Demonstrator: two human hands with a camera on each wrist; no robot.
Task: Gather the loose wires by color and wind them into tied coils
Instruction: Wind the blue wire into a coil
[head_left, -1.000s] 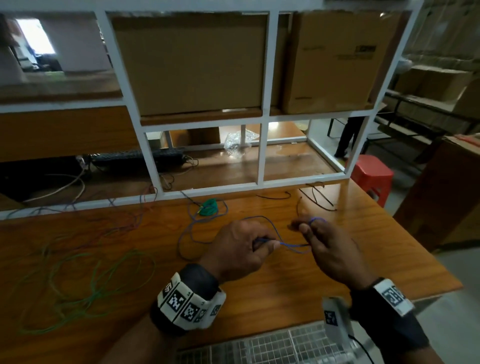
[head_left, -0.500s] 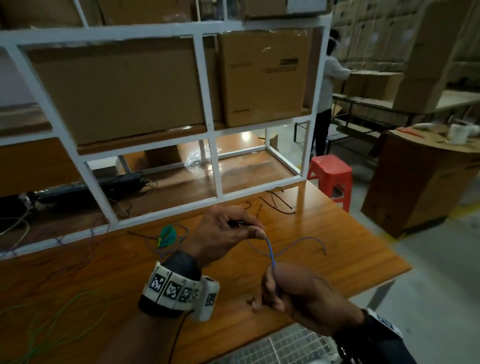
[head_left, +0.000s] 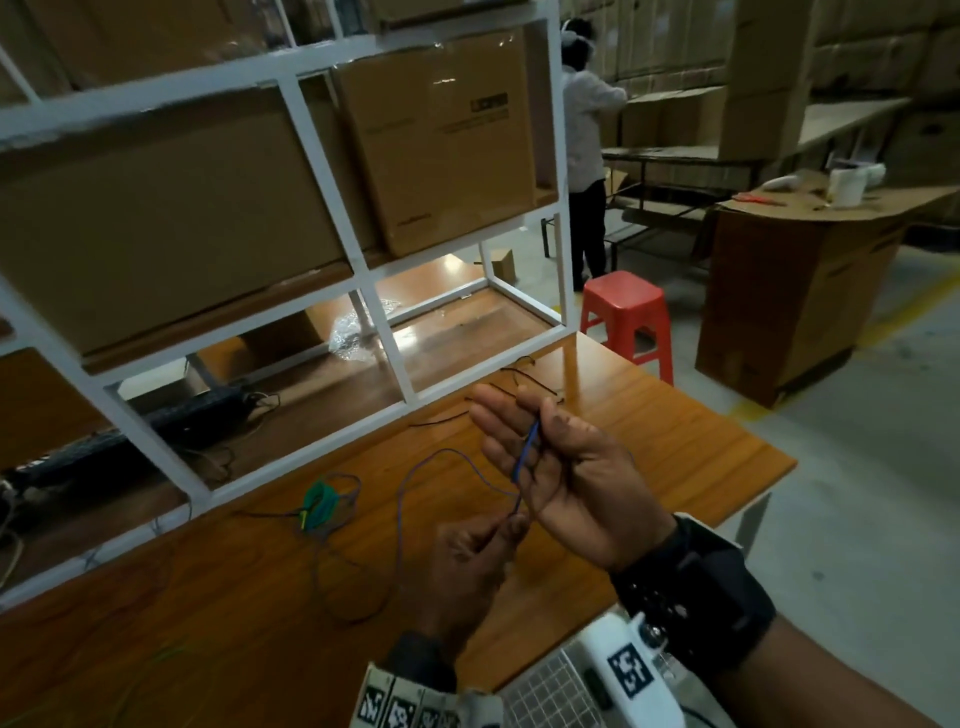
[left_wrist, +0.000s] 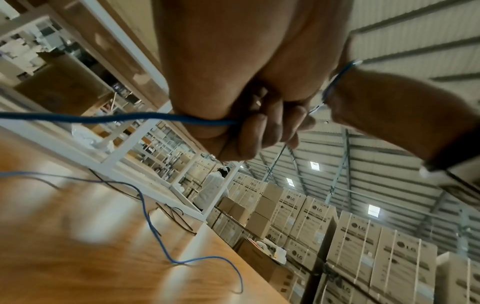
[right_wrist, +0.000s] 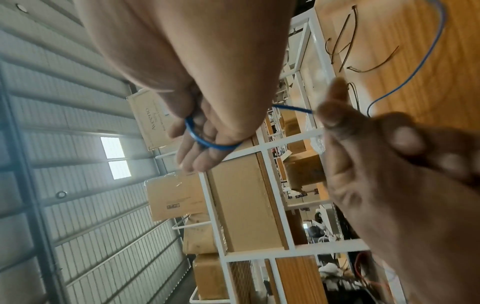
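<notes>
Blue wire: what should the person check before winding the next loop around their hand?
1. Left hand pinches the blue wire: ok.
2. Wire looped round right hand fingers: ok.
3. Right thumb clamps the wire: cannot tell.
4. Free length trailing on the table without knots: cannot tell.
5. Wire clear of the green coil: cannot tell.

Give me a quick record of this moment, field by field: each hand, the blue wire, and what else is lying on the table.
left hand: pinches the blue wire below the right hand
right hand: palm up, fingers extended, thumb holding the wire loop against them
blue wire: looped over the right hand's fingers; its slack trails down onto the table
table: wooden
green coil: wound bundle lying on the table, left of the hands
black wires: loose near the white shelf frame
</notes>
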